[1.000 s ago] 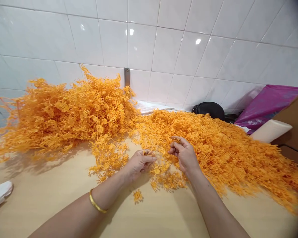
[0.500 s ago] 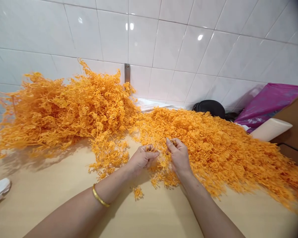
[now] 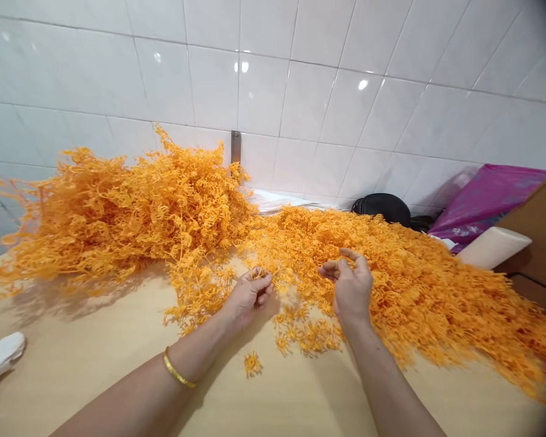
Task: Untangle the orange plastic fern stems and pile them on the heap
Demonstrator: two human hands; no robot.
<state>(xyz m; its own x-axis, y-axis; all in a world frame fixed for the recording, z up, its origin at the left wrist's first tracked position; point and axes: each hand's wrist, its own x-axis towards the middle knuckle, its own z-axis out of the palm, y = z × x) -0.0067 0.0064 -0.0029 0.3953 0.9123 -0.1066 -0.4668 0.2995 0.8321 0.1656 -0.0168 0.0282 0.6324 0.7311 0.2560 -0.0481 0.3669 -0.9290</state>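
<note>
My left hand (image 3: pixel 248 297) pinches a thin orange plastic stem (image 3: pixel 281 272), which loops above the fingers and reaches out to the right. Over the near edge of a wide heap of loose orange plastic flower pieces (image 3: pixel 437 291), my right hand (image 3: pixel 353 294) has its fingers apart, and I see nothing between them. A bulky pile of tangled orange sprigs (image 3: pixel 150 206) rises to the left of my left hand. Below and between the hands, one spiky orange floret (image 3: pixel 253 364) lies alone on the tabletop.
The light wooden table (image 3: pixel 118 376) meets a white tiled wall (image 3: pixel 264 91). Along the back right sit a black case (image 3: pixel 382 207), a purple bag (image 3: pixel 486 197), a cream cylinder (image 3: pixel 495 247) and a brown board (image 3: pixel 539 230). Something white (image 3: pixel 2 358) lies at the left edge.
My hands have moved apart: the left one shifted slightly left, still pinching the stem, while the right went rightward and its fingers spread. The view has tipped up a little.
</note>
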